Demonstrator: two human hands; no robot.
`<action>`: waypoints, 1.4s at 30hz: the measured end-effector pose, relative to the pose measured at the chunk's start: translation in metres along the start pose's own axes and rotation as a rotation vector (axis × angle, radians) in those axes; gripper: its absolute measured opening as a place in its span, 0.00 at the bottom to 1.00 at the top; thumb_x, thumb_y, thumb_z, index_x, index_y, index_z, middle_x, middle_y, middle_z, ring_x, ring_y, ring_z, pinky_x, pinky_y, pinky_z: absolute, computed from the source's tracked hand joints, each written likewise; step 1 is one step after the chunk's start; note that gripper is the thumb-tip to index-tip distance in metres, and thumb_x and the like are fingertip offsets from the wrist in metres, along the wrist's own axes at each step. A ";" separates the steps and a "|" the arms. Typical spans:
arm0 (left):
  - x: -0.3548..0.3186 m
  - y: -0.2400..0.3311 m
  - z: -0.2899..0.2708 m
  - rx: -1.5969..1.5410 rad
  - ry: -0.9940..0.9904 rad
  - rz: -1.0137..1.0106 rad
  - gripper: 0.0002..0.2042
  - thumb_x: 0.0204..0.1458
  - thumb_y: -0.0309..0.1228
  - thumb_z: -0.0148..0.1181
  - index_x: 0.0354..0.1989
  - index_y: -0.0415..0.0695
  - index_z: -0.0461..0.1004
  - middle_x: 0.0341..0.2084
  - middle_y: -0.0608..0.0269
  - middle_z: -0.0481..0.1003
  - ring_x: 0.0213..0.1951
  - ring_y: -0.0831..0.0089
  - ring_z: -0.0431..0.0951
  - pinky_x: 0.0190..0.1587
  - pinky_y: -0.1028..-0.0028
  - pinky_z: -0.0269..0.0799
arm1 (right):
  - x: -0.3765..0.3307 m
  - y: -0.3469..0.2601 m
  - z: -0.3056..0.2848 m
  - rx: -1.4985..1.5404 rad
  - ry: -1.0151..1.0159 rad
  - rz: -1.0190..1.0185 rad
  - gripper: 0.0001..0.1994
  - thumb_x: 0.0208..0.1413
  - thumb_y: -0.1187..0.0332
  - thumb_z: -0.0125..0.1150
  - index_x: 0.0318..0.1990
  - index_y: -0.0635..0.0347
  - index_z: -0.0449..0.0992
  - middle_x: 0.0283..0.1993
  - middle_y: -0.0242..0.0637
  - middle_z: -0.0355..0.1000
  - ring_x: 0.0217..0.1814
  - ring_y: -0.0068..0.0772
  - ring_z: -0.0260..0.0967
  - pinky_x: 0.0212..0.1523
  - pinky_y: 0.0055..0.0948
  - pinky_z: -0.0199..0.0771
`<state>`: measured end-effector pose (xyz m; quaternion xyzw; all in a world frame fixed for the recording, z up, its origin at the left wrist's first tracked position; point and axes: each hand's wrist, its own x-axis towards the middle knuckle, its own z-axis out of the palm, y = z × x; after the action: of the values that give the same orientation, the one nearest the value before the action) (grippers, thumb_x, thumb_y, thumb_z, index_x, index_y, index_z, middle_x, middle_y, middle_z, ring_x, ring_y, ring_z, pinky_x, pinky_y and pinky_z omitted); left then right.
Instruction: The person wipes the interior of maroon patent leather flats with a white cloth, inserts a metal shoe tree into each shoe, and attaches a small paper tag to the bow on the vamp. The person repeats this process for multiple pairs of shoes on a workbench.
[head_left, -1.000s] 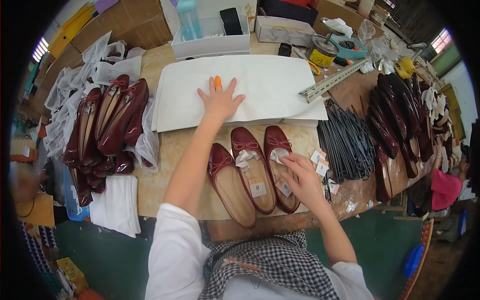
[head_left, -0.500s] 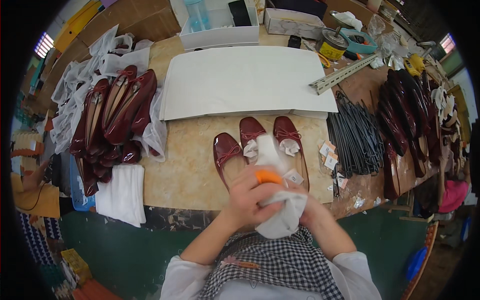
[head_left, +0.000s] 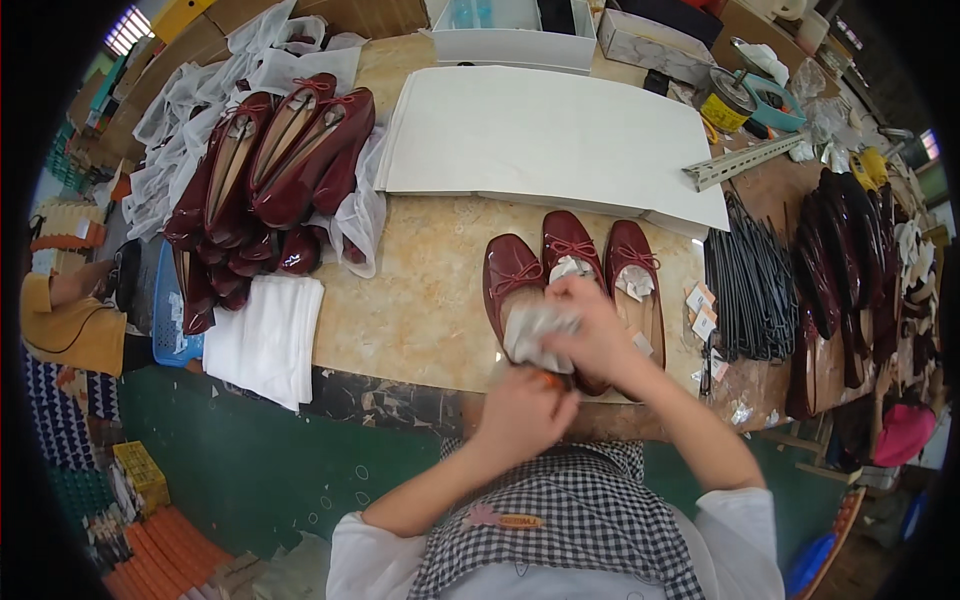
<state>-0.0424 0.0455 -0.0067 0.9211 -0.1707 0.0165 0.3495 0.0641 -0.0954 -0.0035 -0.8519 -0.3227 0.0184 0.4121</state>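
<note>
Three dark red patent ballet flats with bows stand side by side in front of me: a left shoe (head_left: 508, 262), a middle shoe (head_left: 566, 236) and a right shoe (head_left: 628, 244). White crumpled paper sits inside the middle and right ones. My right hand (head_left: 600, 335) is closed on a wad of crumpled paper (head_left: 540, 328), blurred, over the opening of the left shoe. Just below it, at the table's edge, my left hand (head_left: 525, 412) is curled round a small orange object (head_left: 549, 380). Its kind is mostly hidden by the fingers.
A stack of white sheets (head_left: 550, 130) lies behind the shoes, a metal angle bar (head_left: 745, 163) on its right end. To the left are piled red flats (head_left: 290, 160) and folded white cloth (head_left: 265, 340). Black thin rods (head_left: 750, 280) and more shoes (head_left: 840, 250) lie right.
The paper has gone from low in front of my apron to over the left shoe, in my right hand. My left hand has drawn down toward the edge. The view has shifted leftward.
</note>
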 end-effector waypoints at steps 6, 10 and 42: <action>-0.004 0.015 0.014 0.204 -0.096 0.052 0.12 0.46 0.39 0.62 0.24 0.42 0.77 0.26 0.59 0.76 0.29 0.62 0.75 0.39 0.65 0.66 | 0.042 0.016 0.073 -0.774 -0.038 -0.202 0.07 0.42 0.67 0.60 0.30 0.56 0.76 0.37 0.40 0.64 0.39 0.39 0.65 0.39 0.36 0.69; -0.007 0.003 0.020 0.175 -0.034 0.030 0.10 0.43 0.37 0.65 0.24 0.42 0.77 0.25 0.59 0.75 0.28 0.62 0.75 0.37 0.64 0.65 | 0.029 0.007 0.032 -0.371 -0.059 -0.066 0.20 0.44 0.62 0.65 0.46 0.58 0.75 0.40 0.42 0.66 0.43 0.38 0.67 0.43 0.36 0.68; 0.043 -0.030 -0.019 -1.465 0.347 -0.696 0.27 0.58 0.44 0.48 0.60 0.37 0.64 0.52 0.53 0.72 0.52 0.63 0.74 0.56 0.65 0.69 | -0.044 -0.049 -0.060 0.307 0.219 0.378 0.15 0.54 0.70 0.63 0.50 0.60 0.78 0.18 0.40 0.70 0.16 0.24 0.61 0.20 0.26 0.59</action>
<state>0.0099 0.0652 -0.0051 0.4447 0.2131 -0.0660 0.8675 0.0210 -0.1393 0.0609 -0.8215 -0.1046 0.0517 0.5581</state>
